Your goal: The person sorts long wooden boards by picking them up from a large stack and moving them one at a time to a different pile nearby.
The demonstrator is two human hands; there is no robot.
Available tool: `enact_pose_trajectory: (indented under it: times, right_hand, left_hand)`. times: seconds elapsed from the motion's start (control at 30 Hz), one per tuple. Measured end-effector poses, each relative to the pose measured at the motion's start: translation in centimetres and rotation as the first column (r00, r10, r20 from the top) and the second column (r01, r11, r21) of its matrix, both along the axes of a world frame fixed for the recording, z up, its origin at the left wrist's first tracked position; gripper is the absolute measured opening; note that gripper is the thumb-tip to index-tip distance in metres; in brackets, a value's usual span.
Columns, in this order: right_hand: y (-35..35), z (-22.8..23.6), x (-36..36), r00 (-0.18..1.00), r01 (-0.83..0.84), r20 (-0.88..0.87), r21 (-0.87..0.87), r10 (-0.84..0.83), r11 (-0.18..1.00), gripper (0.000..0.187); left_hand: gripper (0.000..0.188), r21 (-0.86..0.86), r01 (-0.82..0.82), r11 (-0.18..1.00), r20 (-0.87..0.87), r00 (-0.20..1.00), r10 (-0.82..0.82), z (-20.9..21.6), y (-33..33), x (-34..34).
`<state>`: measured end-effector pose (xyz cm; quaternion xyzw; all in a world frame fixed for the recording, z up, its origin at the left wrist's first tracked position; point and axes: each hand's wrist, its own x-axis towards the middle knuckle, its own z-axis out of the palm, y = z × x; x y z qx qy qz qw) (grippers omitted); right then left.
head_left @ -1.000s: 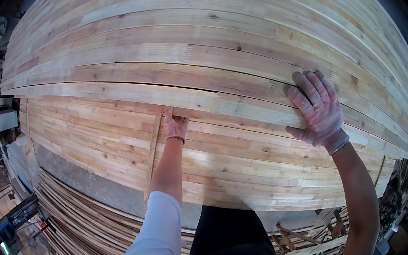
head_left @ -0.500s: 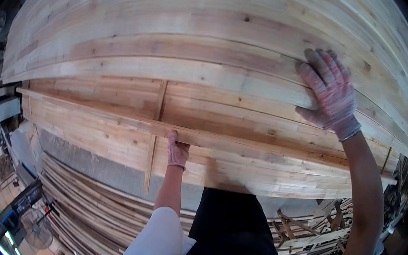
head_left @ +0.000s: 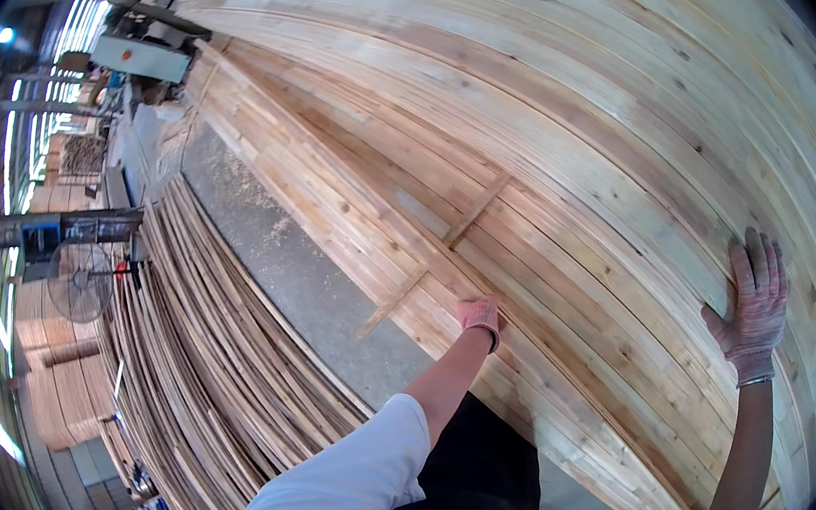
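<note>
My left hand (head_left: 480, 314), in a pinkish work glove, is closed around the near edge of a long, narrow wooden board (head_left: 355, 194). This board runs lengthwise above a lower layer of planks. My right hand (head_left: 755, 305), in a stained glove, lies flat with its fingers stretched out on the broad stack of pale, knotty planks (head_left: 586, 104). Between the layers, a thin crosswise wooden strip (head_left: 479, 210) shows, and another strip end (head_left: 393, 302) sticks out toward me. My left fingertips are partly hidden behind the board.
Long thin wooden strips (head_left: 218, 334) lie in a heap on the left, beside a grey floor (head_left: 281, 220) with sawdust. A standing fan (head_left: 80, 290), a post (head_left: 79, 230) and stacked wood bundles (head_left: 60, 397) are farther left. A pale machine box (head_left: 140, 58) stands beyond the boards' far end.
My view has turned leftward, so the boards now run diagonally and more of the left side shows. My left hand stays on the narrow board and my right hand stays flat on the planks.
</note>
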<state>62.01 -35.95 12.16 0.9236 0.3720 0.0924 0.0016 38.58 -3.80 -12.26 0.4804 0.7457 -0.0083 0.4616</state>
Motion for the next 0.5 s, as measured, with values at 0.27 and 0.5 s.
enact_pose_trajectory:
  times: [0.27, 0.5]
  right_hand:
    - [0.8, 1.5, -2.5, 0.982, 0.171, -0.057, -0.166, -0.182, 0.971, 0.091]
    - [-2.7, -1.3, -24.1, 0.842, -0.169, -0.537, -0.343, -0.046, 0.924, 0.059]
  left_hand:
    - [0.024, -0.265, -0.074, 0.961, 0.445, 0.875, 0.19, 5.1, 0.4, -10.4]
    - [0.011, -0.303, -0.084, 0.949, 0.482, 0.845, 0.229, 7.3, -2.1, -20.8]
